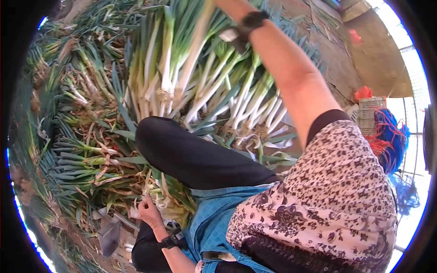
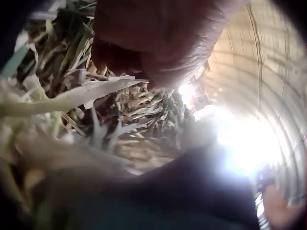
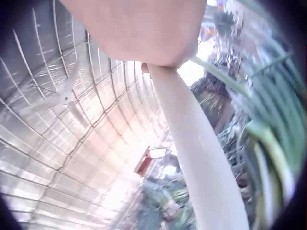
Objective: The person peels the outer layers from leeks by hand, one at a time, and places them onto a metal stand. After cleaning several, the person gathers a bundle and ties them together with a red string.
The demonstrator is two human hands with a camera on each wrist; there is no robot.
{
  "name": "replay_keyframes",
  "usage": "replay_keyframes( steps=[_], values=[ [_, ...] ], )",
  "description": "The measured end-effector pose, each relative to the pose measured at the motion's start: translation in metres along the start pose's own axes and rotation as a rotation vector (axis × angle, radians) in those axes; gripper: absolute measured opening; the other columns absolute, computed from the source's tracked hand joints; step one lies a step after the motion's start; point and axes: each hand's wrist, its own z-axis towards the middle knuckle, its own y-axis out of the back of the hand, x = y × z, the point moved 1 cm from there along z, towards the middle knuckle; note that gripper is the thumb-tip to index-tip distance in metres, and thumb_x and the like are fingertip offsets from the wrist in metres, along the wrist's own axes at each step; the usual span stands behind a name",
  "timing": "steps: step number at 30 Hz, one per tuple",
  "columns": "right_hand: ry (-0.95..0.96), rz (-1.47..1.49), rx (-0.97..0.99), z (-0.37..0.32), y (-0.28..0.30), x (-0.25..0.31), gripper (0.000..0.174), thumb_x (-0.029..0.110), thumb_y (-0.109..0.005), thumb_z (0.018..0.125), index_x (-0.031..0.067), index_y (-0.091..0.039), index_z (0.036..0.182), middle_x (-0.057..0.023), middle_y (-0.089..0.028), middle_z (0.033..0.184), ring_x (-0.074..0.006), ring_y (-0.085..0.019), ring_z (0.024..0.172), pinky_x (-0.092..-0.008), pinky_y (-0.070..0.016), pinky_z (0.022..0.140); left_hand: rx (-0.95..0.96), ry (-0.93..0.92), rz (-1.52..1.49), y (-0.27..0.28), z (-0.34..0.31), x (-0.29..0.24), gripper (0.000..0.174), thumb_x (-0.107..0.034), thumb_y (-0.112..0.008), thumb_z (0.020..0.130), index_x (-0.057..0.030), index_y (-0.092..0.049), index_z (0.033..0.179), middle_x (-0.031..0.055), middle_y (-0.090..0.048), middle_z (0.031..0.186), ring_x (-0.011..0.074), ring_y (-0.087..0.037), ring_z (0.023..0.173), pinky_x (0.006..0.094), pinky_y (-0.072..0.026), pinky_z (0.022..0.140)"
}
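The right hand (image 3: pixel 139 28), mostly cut off at the top of the head view, was clamped around the upper part of a leek (image 3: pixel 206 153), whose smooth, thick white stalk slanted down over a row of leeks (image 1: pixel 246 104), blurred in the head view. Low on the other side, the left hand (image 1: pixel 151 214) had its fingers bent and drawn together, pinching the end of a thin, papery peel strip (image 2: pixel 91 92). A bent knee (image 1: pixel 157 132) in black cloth jutted between the two hands, beside the row and partly in front of it. The row's white stalks ended in stringy, tangled roots (image 1: pixel 165 95), pointing towards the person. A rough heap of leeks (image 1: pixel 75 168), with dull green leaves and dry brown skins, spread along the left. A flat grey metal piece (image 1: pixel 109 236) lay near the left hand. A checked blue apron (image 1: pixel 211 209) covered the lap under a flower-patterned shirt (image 1: pixel 337 182). Over to the right stood a pale slatted crate (image 1: pixel 371 109), with blue and red cord (image 1: pixel 391 141) bundled against it.
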Motion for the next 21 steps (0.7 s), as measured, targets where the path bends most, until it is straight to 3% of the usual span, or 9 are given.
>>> replay_keyframes(
  steps=[1,4,8,10,11,12,13,17,21],
  values=[
    [-0.271,-0.167,0.066,0.001,0.033,0.053,0.033,0.037,-0.046,0.093,0.0129,-0.052,0.115,-0.0075,-0.052,0.072,-0.0202,-0.051,0.056,-0.0318,-0.0418,0.047,-0.049,-0.096,-0.077,-0.014,-0.002,0.003,0.031,-0.027,-0.067,0.083,0.0029,-0.061,0.078,0.017,-0.061,0.083,0.0285,-0.055,0.069,0.0384,-0.0436,0.064],
    [0.27,-1.122,-0.309,-0.072,0.052,0.141,0.027,0.021,-0.059,0.088,0.0048,-0.05,0.108,-0.0082,-0.057,0.075,-0.0192,-0.053,0.052,-0.0333,-0.0432,0.043,-0.131,-0.563,0.199,-0.052,0.003,0.013,0.034,-0.029,-0.07,0.08,0.0031,-0.062,0.089,0.0198,-0.061,0.101,0.0324,-0.059,0.082,0.0397,-0.0464,0.073],
    [0.13,-1.585,-0.462,-0.106,0.187,0.21,0.042,0.031,-0.068,0.082,0.0038,-0.058,0.113,-0.0147,-0.066,0.089,-0.0235,-0.065,0.059,-0.0344,-0.0525,0.051,0.815,0.03,-0.025,-0.097,-0.023,0.025,0.033,-0.026,-0.069,0.079,0.0006,-0.064,0.097,0.0236,-0.064,0.098,0.0408,-0.06,0.092,0.0461,-0.0478,0.082],
    [0.138,-2.228,-0.275,-0.108,0.303,0.232,0.04,0.038,-0.062,0.083,0.0034,-0.062,0.103,-0.0214,-0.066,0.094,-0.0323,-0.066,0.08,-0.0417,-0.0519,0.068,0.74,-0.444,0.075,-0.103,-0.044,0.012,0.033,-0.028,-0.069,0.079,-0.0005,-0.064,0.096,0.0227,-0.065,0.092,0.039,-0.062,0.09,0.0461,-0.0486,0.078],
    [-0.163,-2.946,0.46,-0.088,0.397,0.23,0.04,0.041,-0.063,0.081,0.0012,-0.064,0.089,-0.0158,-0.066,0.082,-0.0301,-0.064,0.072,-0.0386,-0.0482,0.061,0.81,-0.407,0.083,-0.096,-0.049,0.001,0.032,-0.029,-0.068,0.079,-0.0005,-0.064,0.094,0.0225,-0.065,0.091,0.0387,-0.062,0.089,0.0464,-0.0487,0.076],
    [-0.528,-2.179,-0.209,-0.14,0.292,0.228,0.042,0.037,-0.064,0.082,0.0064,-0.062,0.111,-0.0141,-0.066,0.093,-0.0288,-0.062,0.08,-0.0377,-0.0488,0.065,0.857,-0.34,0.088,-0.088,-0.047,-0.011,0.032,-0.03,-0.067,0.08,-0.0004,-0.065,0.092,0.0224,-0.065,0.09,0.0385,-0.062,0.088,0.0467,-0.0488,0.074],
    [-0.487,-2.004,-0.365,-0.127,0.348,0.207,0.04,0.032,-0.065,0.082,0.0063,-0.062,0.112,-0.0106,-0.066,0.09,-0.0252,-0.063,0.079,-0.0351,-0.0505,0.066,0.895,-0.247,0.148,-0.08,-0.041,-0.017,0.034,-0.033,-0.066,0.08,-0.0005,-0.066,0.088,0.0216,-0.065,0.087,0.0387,-0.063,0.085,0.0467,-0.049,0.072],
    [-0.648,-1.453,-0.031,-0.103,0.284,0.074,0.034,0.023,-0.059,0.089,-0.0002,-0.059,0.113,-0.0114,-0.067,0.092,-0.0164,-0.064,0.067,-0.0257,-0.0492,0.056,0.708,-0.128,0.188,-0.019,-0.014,-0.029,0.043,-0.042,-0.065,0.081,0.001,-0.066,0.075,0.0216,-0.064,0.074,0.0396,-0.062,0.074,0.0458,-0.0492,0.066],
    [-0.647,-1.416,0.546,-0.171,0.02,-0.028,0.038,0.026,-0.057,0.09,0.0005,-0.057,0.119,-0.0125,-0.067,0.096,-0.0181,-0.066,0.076,-0.027,-0.0525,0.064,0.415,-0.268,0.27,0.009,0.004,-0.038,0.041,-0.04,-0.066,0.08,0.0012,-0.063,0.08,0.0207,-0.062,0.072,0.0391,-0.061,0.071,0.0452,-0.0482,0.062]
  ],
)
